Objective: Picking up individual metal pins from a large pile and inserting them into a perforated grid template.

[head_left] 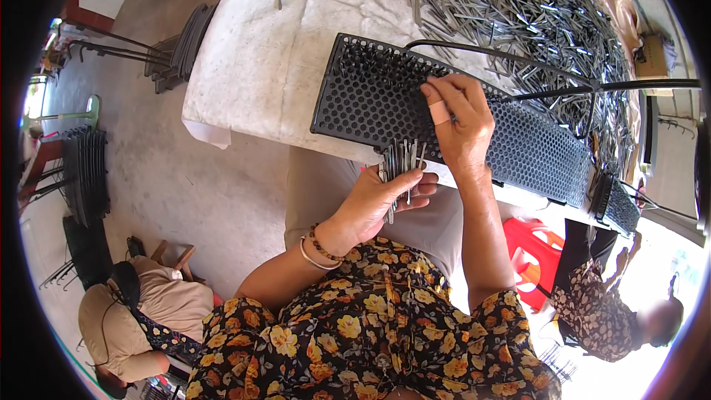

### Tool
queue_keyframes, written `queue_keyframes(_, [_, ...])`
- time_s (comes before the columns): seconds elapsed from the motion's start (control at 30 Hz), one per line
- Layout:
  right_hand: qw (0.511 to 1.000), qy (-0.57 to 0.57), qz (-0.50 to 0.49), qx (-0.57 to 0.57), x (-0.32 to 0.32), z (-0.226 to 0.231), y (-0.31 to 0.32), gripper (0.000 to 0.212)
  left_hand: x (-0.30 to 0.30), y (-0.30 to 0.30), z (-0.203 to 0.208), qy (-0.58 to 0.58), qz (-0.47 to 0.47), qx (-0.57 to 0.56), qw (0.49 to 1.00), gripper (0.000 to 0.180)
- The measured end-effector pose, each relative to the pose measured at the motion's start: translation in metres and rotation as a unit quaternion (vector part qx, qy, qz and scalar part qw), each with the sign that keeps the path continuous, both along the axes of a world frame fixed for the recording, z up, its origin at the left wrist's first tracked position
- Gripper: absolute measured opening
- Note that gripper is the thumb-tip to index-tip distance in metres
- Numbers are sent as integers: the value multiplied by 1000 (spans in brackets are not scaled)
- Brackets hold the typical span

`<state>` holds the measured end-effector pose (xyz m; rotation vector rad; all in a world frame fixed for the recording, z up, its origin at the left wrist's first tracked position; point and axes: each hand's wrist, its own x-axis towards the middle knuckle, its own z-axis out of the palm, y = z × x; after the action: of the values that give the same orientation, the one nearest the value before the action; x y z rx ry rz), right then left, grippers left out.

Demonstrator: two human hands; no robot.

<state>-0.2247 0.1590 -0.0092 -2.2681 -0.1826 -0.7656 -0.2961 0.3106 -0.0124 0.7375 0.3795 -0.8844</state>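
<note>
My left hand (385, 196) grips a bundle of thin metal pins (402, 159) just below the table's near edge. My right hand (459, 122), with a plaster on one finger, rests its fingertips on a black perforated panel (370, 96) that lies across the table. Whether its fingers pinch a pin is hidden. Rows of pins stand in the panel's far left holes. The panel runs right toward its other end (548, 152).
A large heap of loose metal pins (533, 15) covers the far right of the white-covered table (252, 52). Black rods arch over the panel (518, 55). Stacks of black panels (85, 174) stand on the floor at left. Two seated persons are nearby, lower left (141, 311) and lower right (600, 304). A red stool (529, 248) stands right.
</note>
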Motion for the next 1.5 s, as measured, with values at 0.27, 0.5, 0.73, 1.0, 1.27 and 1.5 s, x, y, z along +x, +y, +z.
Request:
queue_keyframes(0.27, [995,3,11,-104,-3,5,2,15,0,1,0,-27,-1,10,1000,24])
queue_keyframes(0.5, [996,6,8,-84,-4,4,-2,13,1,4,4,-29,-10,15,999,23])
queue_keyframes(0.73, [942,309,59,115,-31,34,-6,17,2,7,4,-32,7,-4,999,24])
queue_keyframes(1.0, [895,385,91,205,-39,30,-18,17,4,4,7,-60,-11,4,998,27])
queue_keyframes(1.27, [953,160,-19,256,-8,17,-19,14,1,-4,4,-32,-14,-2,999,29])
queue_keyframes(1.5, [987,88,0,133,-9,16,-15,14,1,1,1,-31,-22,-1,999,28])
